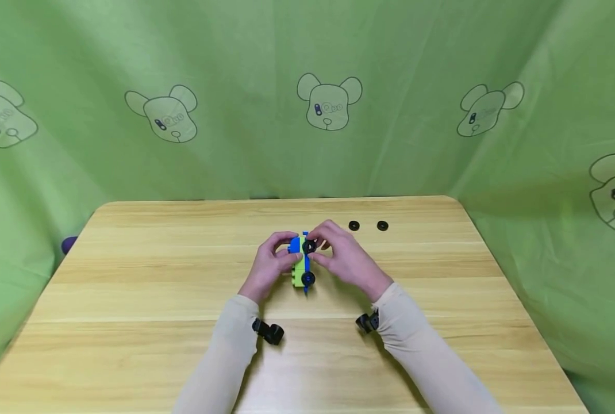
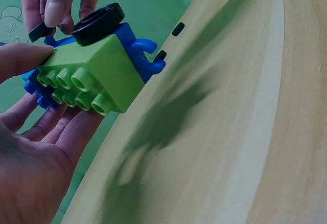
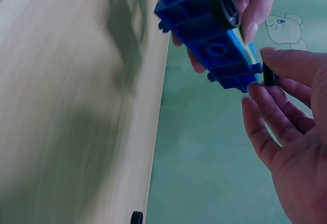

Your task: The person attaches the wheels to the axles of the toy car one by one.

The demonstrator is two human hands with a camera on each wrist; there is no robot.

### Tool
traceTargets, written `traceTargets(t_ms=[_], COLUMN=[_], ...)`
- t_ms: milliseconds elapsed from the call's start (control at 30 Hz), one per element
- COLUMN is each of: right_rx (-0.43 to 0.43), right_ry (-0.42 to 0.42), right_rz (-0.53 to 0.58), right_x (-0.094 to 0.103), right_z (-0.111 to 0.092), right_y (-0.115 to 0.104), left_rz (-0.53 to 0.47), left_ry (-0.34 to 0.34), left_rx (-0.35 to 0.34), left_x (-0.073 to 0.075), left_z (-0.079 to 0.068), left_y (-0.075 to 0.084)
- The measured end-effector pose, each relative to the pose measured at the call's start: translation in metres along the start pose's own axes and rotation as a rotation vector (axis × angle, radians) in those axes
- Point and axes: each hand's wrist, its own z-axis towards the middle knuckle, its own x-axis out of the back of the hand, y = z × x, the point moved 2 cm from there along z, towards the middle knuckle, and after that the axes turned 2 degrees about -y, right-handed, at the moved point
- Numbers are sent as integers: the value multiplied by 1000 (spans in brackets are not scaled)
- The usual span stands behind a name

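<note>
My left hand (image 1: 270, 261) grips a toy block car (image 1: 299, 267), turned on its side above the table. Its body is a lime-green studded brick (image 2: 97, 65) on a blue base (image 3: 209, 42) with a hook at one end, and blue bricks sit at the other end. One black wheel (image 2: 99, 23) is fitted near the hook end. Between thumb and fingers my right hand (image 1: 346, 259) pinches a second black wheel (image 3: 269, 74), held at an axle stub of the base. Whether that wheel is seated on the stub I cannot tell.
Two loose black wheels, a nearer-left one (image 1: 354, 226) and one further right (image 1: 382, 226), lie on the wooden table (image 1: 157, 299) beyond the right hand. A green curtain (image 1: 245, 155) hangs behind the table. Small black cameras are strapped at both wrists.
</note>
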Motion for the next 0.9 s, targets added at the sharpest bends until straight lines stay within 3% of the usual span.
traceTargets(t_ms=[467, 633, 900], right_rx=[-15, -32, 50], right_ry=[2, 18, 36], right_rz=[8, 6, 44], right_x=[-2, -3, -9], right_z=[2, 3, 1], right_y=[-2, -2, -4], left_rz=[-13, -5, 47], left_ry=[-46, -21, 35], left_rx=[-31, -51, -69], left_x=[-1, 0, -1], left_z=[-3, -3, -2], left_y=[2, 2, 2])
